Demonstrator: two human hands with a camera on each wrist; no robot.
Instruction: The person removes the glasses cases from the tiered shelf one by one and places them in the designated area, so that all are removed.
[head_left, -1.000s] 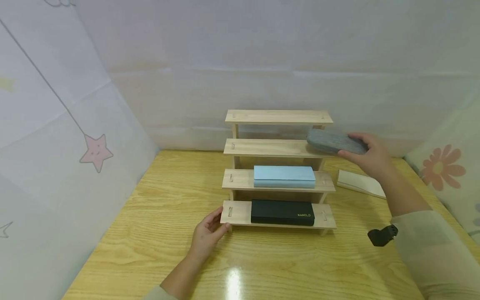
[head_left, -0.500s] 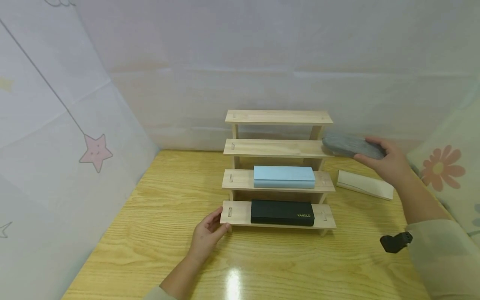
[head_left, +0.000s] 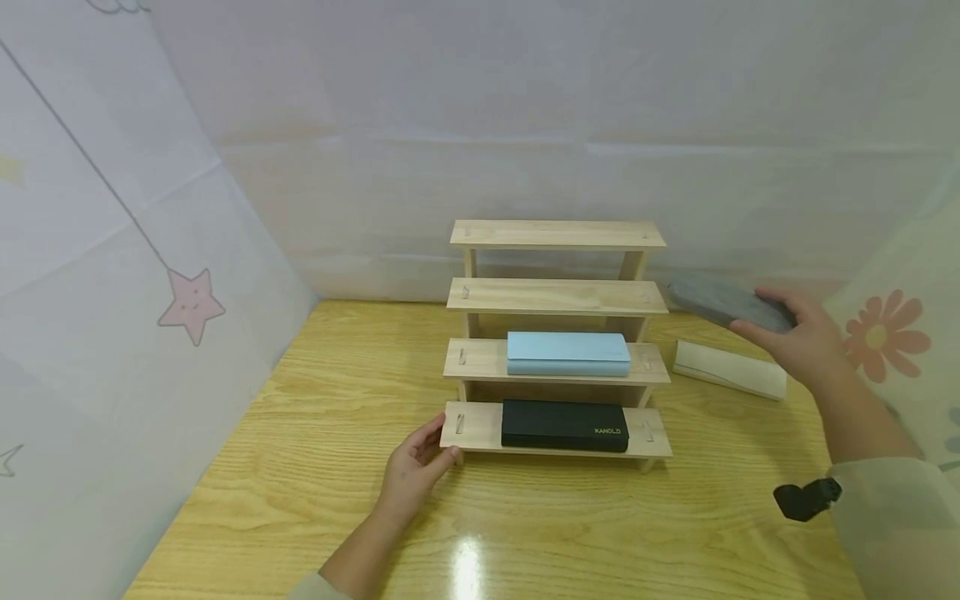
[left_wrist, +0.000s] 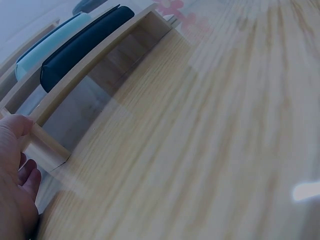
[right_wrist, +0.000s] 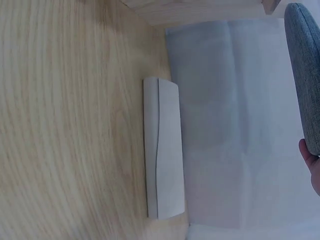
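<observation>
My right hand [head_left: 802,342] grips one end of a grey glasses case [head_left: 727,302], held in the air just right of the wooden tiered shelf [head_left: 558,295]. The same grey case [right_wrist: 304,75] shows at the right edge of the right wrist view. At the shelf's lowest step, my left hand [head_left: 415,467] holds the left end, thumb at the front edge; in the left wrist view the thumb [left_wrist: 19,124] lies against the board. A black glasses case [head_left: 564,425] lies on the lowest step, a light blue glasses case [head_left: 568,353] on the step above.
On the wooden table [head_left: 337,375], right of the shelf, lies a cream glasses case [head_left: 729,369], beneath the raised right hand. Pale printed cloth [head_left: 555,150] hangs close behind the shelf and along both sides.
My right hand has carried the grey glasses case to the right and slightly down, from over the second-highest step to beside the shelf. The left hand stays put.
</observation>
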